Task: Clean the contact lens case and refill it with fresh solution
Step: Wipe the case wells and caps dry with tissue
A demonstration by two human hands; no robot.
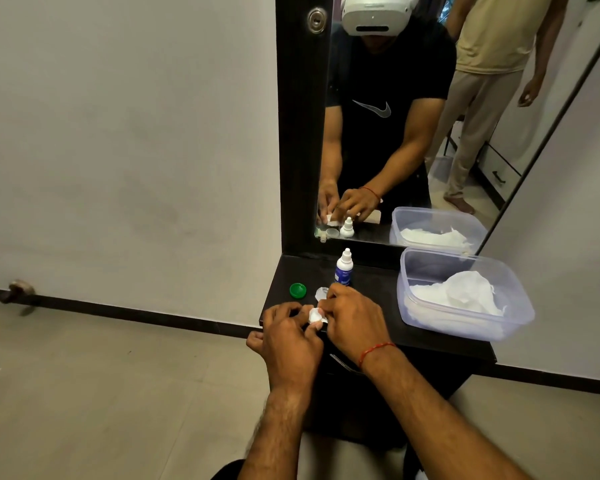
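Left hand [288, 336] and right hand [354, 320] both pinched a crumpled white tissue [315, 315]; beyond, the slim plastic bottle [343, 268] stood upright, nozzle up.

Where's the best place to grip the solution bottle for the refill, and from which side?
Probably round the labelled body of the solution bottle, below the tapered cap, coming from the front: it stands upright, with the mirror behind.

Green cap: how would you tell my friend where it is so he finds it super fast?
Find the tall mirror, then the black shelf under it. Near the shelf's left end, left of the white dropper bottle, lies the green cap. It is small, round and the only green thing there.
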